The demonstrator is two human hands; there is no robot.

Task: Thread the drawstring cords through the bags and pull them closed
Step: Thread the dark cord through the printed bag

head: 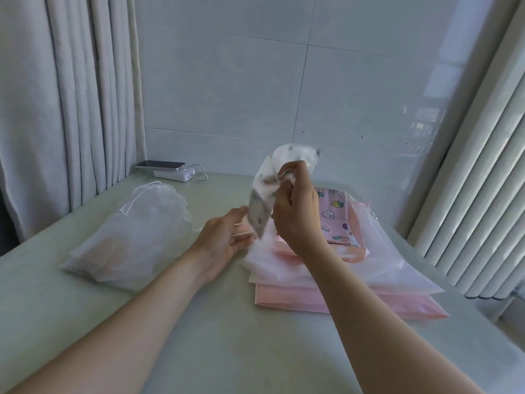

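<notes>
The right hand point(295, 211) was raised, its fingers pinching a printed pouch point(260, 206); the left hand point(224, 245) reached forward, fingers straight.

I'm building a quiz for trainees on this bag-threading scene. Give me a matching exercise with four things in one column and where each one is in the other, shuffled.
1 patterned white bag
2 cartoon-print pink bag
3 white mesh bags
4 phone

A on the power bank
B on the table, left
C pinched in the raised right hand
D atop the pink stack

Pairs: 1-C, 2-D, 3-B, 4-A
</notes>
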